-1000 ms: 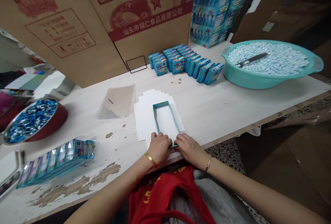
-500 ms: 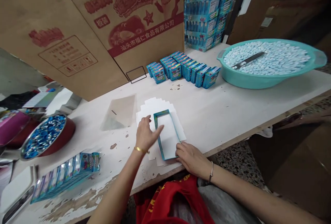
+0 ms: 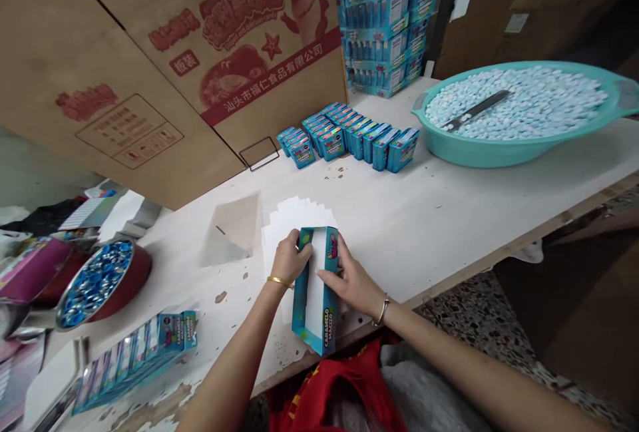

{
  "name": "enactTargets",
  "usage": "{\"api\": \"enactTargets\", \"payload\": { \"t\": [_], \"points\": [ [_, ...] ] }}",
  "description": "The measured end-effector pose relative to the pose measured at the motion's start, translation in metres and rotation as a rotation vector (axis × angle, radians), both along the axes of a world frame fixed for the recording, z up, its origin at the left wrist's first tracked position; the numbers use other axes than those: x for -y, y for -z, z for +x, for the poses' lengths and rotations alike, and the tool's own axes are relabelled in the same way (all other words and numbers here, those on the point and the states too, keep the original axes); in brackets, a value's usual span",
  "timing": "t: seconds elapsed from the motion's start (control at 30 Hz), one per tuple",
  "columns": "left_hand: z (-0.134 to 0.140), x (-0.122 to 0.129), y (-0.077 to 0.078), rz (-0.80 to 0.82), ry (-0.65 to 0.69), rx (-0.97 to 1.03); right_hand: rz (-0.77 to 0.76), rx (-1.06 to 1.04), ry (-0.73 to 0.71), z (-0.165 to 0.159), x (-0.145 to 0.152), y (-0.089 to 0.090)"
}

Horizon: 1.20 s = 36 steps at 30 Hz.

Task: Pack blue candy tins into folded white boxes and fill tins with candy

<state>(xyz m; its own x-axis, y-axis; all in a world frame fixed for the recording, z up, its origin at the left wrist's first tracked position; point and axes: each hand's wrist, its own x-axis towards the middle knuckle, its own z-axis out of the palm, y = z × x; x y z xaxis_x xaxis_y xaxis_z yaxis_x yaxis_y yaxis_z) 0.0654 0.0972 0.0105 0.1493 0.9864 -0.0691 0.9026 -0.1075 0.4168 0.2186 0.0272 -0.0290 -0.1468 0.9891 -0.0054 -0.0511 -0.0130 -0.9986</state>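
Observation:
A long, shallow blue display box (image 3: 330, 285) with "Caramelo Macizo" print is tilted between my hands, its white inside facing up. My left hand (image 3: 290, 259) grips its left wall, thumb over the rim. Against the printed right wall, my right hand (image 3: 353, 279) has its fingers outside and its thumb at the rim. Beneath and behind the box lie fanned white card sheets (image 3: 287, 216). A clear plastic sheet (image 3: 232, 229) rests left of them.
Rows of small blue candy packs (image 3: 332, 142) stand before a large brown carton (image 3: 164, 72). A turquoise basin (image 3: 479, 151) of pale candies holds a dark flat tool (image 3: 476, 111). At left are a red bowl (image 3: 137, 272) of blue-wrapped sweets and a wrapped pack row (image 3: 134, 359).
The blue frame has been tilted up and brought closer, showing its printed right side. My left hand has closed on its left wall; my right hand has moved up along the right wall.

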Motion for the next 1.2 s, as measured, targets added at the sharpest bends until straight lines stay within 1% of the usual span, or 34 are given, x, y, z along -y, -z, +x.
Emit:
{"api": "enactTargets", "payload": {
  "t": [0.07,0.17,0.23,0.3,0.37,0.4,0.47,0.5,0.57,0.63,0.7,0.73,0.77,0.83,0.87,0.9,1.0,1.07,1.13,1.2],
  "points": [
    [0.004,-0.002,-0.001,0.023,-0.030,-0.002,-0.001,-0.011,0.020,-0.007,0.003,-0.004],
    [0.009,-0.004,-0.003,0.051,-0.080,-0.005,0.011,0.075,0.025,-0.012,0.007,-0.011],
    [0.009,-0.006,-0.005,0.045,-0.096,0.045,0.013,0.126,0.017,-0.011,0.006,-0.016],
    [0.005,-0.010,-0.008,0.004,-0.078,0.133,0.016,0.116,0.011,-0.008,0.003,-0.018],
    [0.000,-0.016,-0.010,-0.066,-0.030,0.215,0.015,0.046,-0.021,-0.005,-0.002,-0.016],
    [0.000,-0.018,-0.011,-0.086,-0.003,0.223,0.010,0.008,-0.041,-0.003,-0.005,-0.015],
    [0.002,-0.024,-0.012,-0.075,0.041,0.169,-0.005,-0.026,-0.048,0.001,-0.010,-0.009],
    [0.006,-0.027,-0.013,-0.046,0.058,0.124,-0.017,-0.012,-0.024,0.004,-0.012,-0.006],
    [0.018,-0.035,-0.015,0.014,0.093,0.047,-0.044,0.054,0.068,0.012,-0.014,0.002],
    [0.036,-0.049,-0.020,-0.021,0.163,0.056,-0.054,0.116,0.175,0.026,-0.015,0.012],
    [0.060,-0.070,-0.027,-0.093,0.237,0.139,-0.050,0.164,0.297,0.046,-0.019,0.026],
    [0.075,-0.083,-0.031,-0.086,0.263,0.190,-0.051,0.188,0.367,0.059,-0.021,0.034],
    [0.092,-0.096,-0.035,-0.037,0.285,0.235,-0.057,0.211,0.442,0.073,-0.025,0.041],
    [0.133,-0.124,-0.042,0.133,0.313,0.265,-0.078,0.254,0.575,0.101,-0.033,0.053],
    [0.155,-0.137,-0.044,0.199,0.319,0.235,-0.089,0.281,0.617,0.115,-0.038,0.057],
    [0.178,-0.150,-0.044,0.230,0.313,0.181,-0.091,0.321,0.641,0.127,-0.042,0.060],
    [0.240,-0.182,-0.037,0.178,0.225,-0.035,-0.015,0.539,0.699,0.152,-0.048,0.066],
    [0.267,-0.197,-0.027,0.136,0.185,-0.155,0.067,0.726,0.751,0.158,-0.047,0.071],
    [0.279,-0.206,-0.016,0.120,0.187,-0.245,0.114,0.875,0.762,0.157,-0.042,0.078],
    [0.278,-0.207,-0.009,0.136,0.230,-0.309,0.137,0.951,0.700,0.150,-0.038,0.085]
  ]
}}
